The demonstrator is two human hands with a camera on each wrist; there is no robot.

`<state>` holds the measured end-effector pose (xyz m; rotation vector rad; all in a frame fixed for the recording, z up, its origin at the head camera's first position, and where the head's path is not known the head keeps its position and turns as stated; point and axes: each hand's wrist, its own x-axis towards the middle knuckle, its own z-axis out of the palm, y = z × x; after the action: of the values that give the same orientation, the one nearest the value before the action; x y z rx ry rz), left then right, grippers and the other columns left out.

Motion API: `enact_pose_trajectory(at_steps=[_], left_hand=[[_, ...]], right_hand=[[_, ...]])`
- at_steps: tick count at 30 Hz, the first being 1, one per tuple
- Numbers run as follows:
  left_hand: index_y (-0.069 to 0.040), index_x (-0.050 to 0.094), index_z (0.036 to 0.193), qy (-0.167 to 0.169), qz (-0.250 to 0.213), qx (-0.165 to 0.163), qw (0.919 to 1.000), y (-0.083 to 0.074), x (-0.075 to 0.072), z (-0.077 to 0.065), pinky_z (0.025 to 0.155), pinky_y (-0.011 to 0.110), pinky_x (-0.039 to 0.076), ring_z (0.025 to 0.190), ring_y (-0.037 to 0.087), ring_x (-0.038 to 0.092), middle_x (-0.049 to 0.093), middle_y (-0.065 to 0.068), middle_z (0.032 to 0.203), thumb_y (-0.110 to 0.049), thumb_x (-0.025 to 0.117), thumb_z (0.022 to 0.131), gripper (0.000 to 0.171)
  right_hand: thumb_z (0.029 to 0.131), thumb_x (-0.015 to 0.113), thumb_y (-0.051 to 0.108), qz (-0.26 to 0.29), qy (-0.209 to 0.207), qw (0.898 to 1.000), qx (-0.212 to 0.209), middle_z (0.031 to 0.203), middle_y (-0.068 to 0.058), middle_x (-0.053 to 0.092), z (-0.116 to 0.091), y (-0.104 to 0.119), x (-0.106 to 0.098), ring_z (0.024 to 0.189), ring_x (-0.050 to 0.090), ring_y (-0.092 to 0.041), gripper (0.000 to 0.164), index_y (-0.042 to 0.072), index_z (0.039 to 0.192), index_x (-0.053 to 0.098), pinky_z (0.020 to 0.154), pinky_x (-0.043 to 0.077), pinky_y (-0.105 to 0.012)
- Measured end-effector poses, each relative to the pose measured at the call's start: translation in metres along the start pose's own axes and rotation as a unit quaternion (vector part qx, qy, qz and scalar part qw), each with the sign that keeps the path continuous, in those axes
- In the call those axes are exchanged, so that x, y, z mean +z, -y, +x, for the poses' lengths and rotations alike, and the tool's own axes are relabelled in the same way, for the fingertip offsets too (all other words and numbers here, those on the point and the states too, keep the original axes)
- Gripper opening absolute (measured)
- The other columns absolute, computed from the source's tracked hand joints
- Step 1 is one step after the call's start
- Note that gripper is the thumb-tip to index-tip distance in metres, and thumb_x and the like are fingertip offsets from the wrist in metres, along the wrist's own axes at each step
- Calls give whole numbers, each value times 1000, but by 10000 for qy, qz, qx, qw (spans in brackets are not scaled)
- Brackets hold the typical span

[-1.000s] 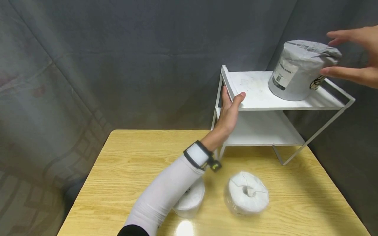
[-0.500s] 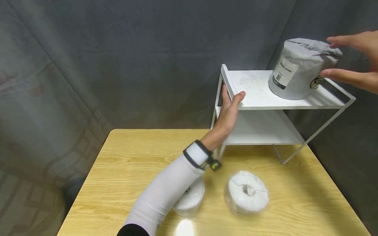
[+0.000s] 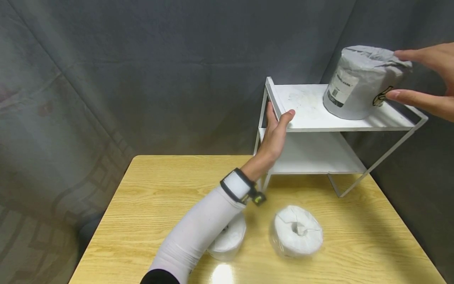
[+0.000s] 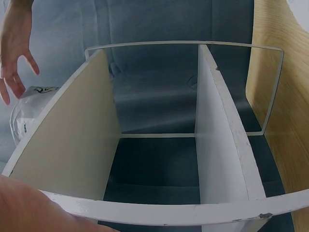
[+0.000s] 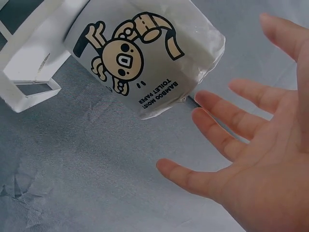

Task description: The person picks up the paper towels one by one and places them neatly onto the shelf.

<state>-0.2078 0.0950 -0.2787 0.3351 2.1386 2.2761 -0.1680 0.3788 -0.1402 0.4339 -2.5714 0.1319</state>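
Note:
A toilet paper roll in a grey printed wrapper stands on the top tier of a white two-tier shelf rack. Its cartoon side and the words "BAMBOO MOIST TOILET PAPER" show in the right wrist view. My right hand is beside the roll's upper right, thumb and fingers spread, fingertips right by the wrapper. In the right wrist view those fingers are apart with nothing in the palm. My left hand grips the rack's left end, thumb along the edge of the top tier and fingers behind the rail.
On the wooden table a clear-wrapped white roll stands in front of the rack. Another white roll is partly hidden under my left forearm. Grey curtains hang behind and along both sides.
My right hand has come down a little beside the wrapped roll, fingers still spread. The left hand keeps its grip on the rack, and the rolls stay where they were.

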Motion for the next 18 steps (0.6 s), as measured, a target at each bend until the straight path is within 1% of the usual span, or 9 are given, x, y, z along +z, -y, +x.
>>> enact_pose_trajectory(at_steps=[3, 6, 8, 13, 18], left_hand=[[-28, -3, 172, 12, -19, 9, 10000, 0, 0, 0, 131, 49, 14, 162, 18, 15, 2, -5, 178, -64, 45, 95, 97], [-27, -3, 172, 17, -54, 23, 10000, 1, 1, 0, 131, 49, 15, 161, 18, 15, 3, -4, 178, -63, 45, 95, 97], [-27, -3, 172, 20, -70, 23, 10000, 1, 1, 0, 131, 48, 15, 161, 18, 15, 3, -3, 178, -63, 45, 95, 97], [-29, -3, 172, 15, -59, -10, 10000, 1, 1, 0, 131, 48, 14, 162, 18, 15, 3, -4, 178, -63, 46, 95, 97], [-30, -2, 172, -4, -66, 11, 10000, 0, 1, 0, 131, 47, 13, 162, 16, 13, 3, -4, 178, -62, 46, 95, 96]], right_hand=[[105, 62, 51, 95, -106, 9999, -80, 153, -42, 41, -3, 2, 0, 150, 31, -56, 83, -6, 159, 38, 129, 15, -61], [104, 63, 50, 175, -154, 9997, -68, 154, -42, 41, -7, 3, 0, 150, 32, -56, 82, -7, 159, 39, 129, 15, -60], [104, 63, 49, 257, -260, 9993, -91, 152, -42, 43, -9, 5, -1, 149, 34, -56, 80, -6, 158, 41, 129, 17, -59], [104, 64, 46, 411, -407, 9982, -134, 150, -41, 46, -15, 10, -1, 147, 36, -56, 75, -5, 156, 44, 129, 18, -59], [103, 64, 49, 336, -429, 9981, -291, 144, -43, 50, -18, 13, 0, 143, 41, -58, 76, -6, 154, 48, 129, 21, -58]])
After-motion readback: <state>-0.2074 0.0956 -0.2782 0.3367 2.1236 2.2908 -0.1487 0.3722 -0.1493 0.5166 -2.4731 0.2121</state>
